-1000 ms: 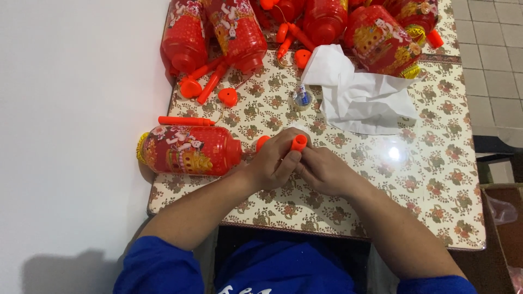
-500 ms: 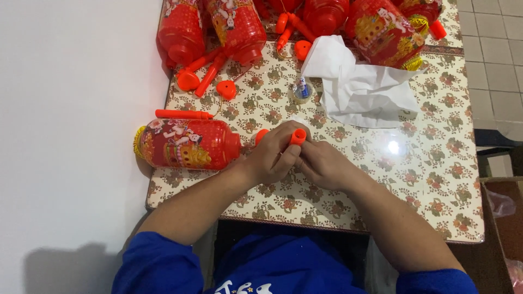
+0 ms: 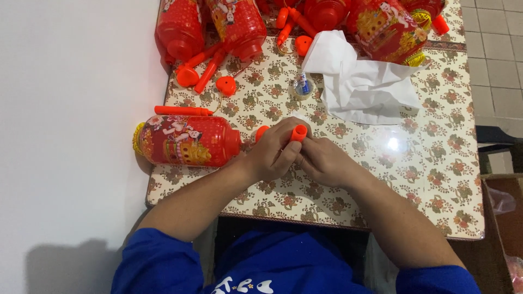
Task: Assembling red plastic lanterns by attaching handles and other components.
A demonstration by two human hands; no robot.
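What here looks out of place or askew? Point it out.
The red lantern nearest the left hand lies on its side at the table edge. Loose orange sticks lie scattered, and a crumpled white tissue sits among them. Nothing looks spilled or broken.

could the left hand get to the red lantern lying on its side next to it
Probably yes. The red lantern lies on the table just left of the left hand, with nothing between them. But both the left hand and right hand are closed around a small orange tube, which would need releasing first.
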